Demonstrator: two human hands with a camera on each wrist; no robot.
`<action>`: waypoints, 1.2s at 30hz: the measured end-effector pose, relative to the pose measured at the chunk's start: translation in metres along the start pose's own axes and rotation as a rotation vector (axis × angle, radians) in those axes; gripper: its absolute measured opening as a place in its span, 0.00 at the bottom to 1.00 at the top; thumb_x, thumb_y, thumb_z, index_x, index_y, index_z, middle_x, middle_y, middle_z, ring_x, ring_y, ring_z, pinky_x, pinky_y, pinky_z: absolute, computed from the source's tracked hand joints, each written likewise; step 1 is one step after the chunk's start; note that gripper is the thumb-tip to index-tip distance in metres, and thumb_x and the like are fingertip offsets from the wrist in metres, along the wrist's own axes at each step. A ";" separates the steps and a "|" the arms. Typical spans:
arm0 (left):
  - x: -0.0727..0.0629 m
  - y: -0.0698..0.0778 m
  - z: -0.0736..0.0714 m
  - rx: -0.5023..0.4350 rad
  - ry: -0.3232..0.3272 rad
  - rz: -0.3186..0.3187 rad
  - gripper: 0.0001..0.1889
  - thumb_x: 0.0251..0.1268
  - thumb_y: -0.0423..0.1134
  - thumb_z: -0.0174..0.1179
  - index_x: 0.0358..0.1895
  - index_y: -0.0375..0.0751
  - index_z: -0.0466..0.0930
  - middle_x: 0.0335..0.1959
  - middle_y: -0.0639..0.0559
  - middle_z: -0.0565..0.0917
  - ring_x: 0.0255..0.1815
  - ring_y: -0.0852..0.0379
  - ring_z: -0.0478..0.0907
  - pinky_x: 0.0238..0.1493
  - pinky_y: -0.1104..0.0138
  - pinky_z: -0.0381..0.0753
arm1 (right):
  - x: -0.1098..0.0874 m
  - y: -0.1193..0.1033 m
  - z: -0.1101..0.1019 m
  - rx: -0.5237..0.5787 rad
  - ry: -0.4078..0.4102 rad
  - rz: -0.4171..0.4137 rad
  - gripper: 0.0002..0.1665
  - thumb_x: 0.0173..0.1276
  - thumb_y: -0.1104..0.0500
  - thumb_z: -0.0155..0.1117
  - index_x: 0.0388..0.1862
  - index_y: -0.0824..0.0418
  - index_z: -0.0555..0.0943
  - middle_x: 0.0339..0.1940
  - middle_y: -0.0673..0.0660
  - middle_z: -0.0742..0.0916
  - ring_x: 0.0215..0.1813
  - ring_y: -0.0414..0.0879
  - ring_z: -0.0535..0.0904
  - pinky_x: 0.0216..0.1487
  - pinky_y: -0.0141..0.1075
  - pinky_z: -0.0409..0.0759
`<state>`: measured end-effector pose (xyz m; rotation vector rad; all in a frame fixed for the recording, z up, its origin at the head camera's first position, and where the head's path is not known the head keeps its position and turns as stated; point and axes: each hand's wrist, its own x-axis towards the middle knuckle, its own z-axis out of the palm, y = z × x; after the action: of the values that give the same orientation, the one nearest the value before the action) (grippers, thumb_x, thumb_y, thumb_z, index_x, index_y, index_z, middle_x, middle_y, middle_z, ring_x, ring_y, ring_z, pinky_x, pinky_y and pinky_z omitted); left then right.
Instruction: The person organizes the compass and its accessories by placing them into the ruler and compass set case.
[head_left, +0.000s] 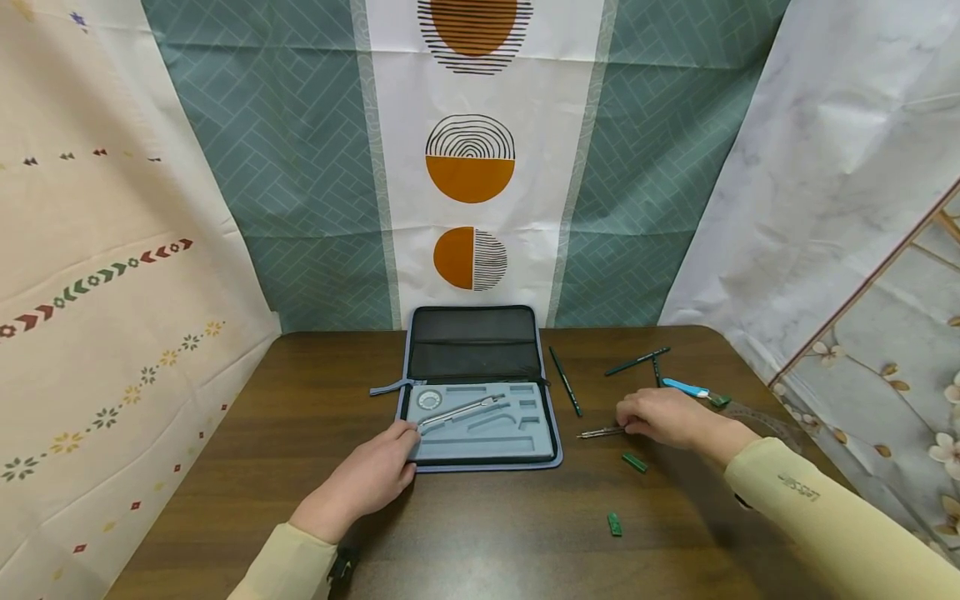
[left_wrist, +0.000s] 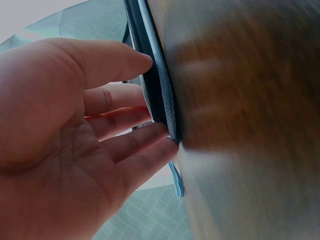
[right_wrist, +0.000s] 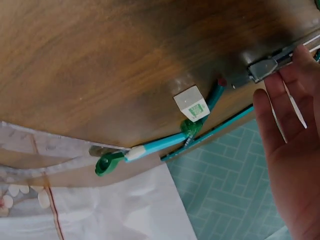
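Note:
A zip case (head_left: pixel 556 417) stands open on the table, its pale blue moulded tray (head_left: pixel 525 454) holding a silver compass (head_left: pixel 461 413) laid aslant. My left hand (head_left: pixel 378 471) rests at the case's near left corner; in the left wrist view its fingers (left_wrist: pixel 145 142) touch the zipped edge, with the thumb beside it. To the right of the case, my right hand (head_left: pixel 660 417) pinches a second metal compass (head_left: pixel 596 433) low over the table. Its slim legs point left towards the case, and the grey head (right_wrist: pixel 263 68) shows by the fingertips in the right wrist view.
Dark green pencils (head_left: pixel 566 382) lie right of the case. Beyond the right hand are a light-blue tool (head_left: pixel 686 387), a green piece (head_left: pixel 719 401) and a clear protractor (head_left: pixel 765 422). Two small green blocks (head_left: pixel 634 462) lie nearer. A hanging cloth (head_left: pixel 322 275) borders the table's back.

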<state>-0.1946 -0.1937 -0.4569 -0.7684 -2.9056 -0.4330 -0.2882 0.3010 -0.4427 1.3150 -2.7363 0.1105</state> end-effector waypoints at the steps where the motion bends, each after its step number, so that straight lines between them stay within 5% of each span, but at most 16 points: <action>1: 0.000 0.000 0.000 0.001 0.001 0.001 0.20 0.70 0.28 0.74 0.61 0.26 0.82 0.64 0.36 0.81 0.63 0.41 0.84 0.61 0.49 0.86 | 0.001 0.000 0.001 -0.005 0.013 -0.007 0.15 0.68 0.62 0.82 0.35 0.47 0.82 0.34 0.39 0.82 0.35 0.33 0.74 0.35 0.35 0.77; 13: 0.000 0.001 -0.001 -0.002 0.000 -0.006 0.20 0.70 0.29 0.75 0.61 0.26 0.82 0.64 0.36 0.81 0.63 0.41 0.84 0.61 0.50 0.86 | 0.005 0.006 0.006 0.021 0.045 0.039 0.10 0.71 0.64 0.79 0.39 0.48 0.88 0.39 0.41 0.87 0.40 0.40 0.85 0.40 0.41 0.86; 24: 0.002 0.000 0.000 0.010 0.005 0.009 0.20 0.70 0.29 0.75 0.61 0.26 0.82 0.64 0.36 0.81 0.63 0.41 0.84 0.61 0.50 0.86 | 0.005 0.001 0.015 -0.041 0.163 0.084 0.09 0.68 0.65 0.82 0.43 0.53 0.94 0.40 0.45 0.89 0.40 0.42 0.89 0.40 0.39 0.89; 36: 0.000 -0.002 0.000 0.010 0.009 0.017 0.20 0.70 0.28 0.74 0.60 0.26 0.82 0.63 0.36 0.81 0.61 0.42 0.84 0.59 0.51 0.87 | 0.006 0.000 0.016 -0.034 0.126 0.086 0.09 0.68 0.63 0.82 0.45 0.53 0.94 0.42 0.45 0.89 0.41 0.42 0.89 0.42 0.40 0.89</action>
<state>-0.1955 -0.1950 -0.4572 -0.7866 -2.8889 -0.4189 -0.2934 0.2945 -0.4581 1.1404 -2.6761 0.1474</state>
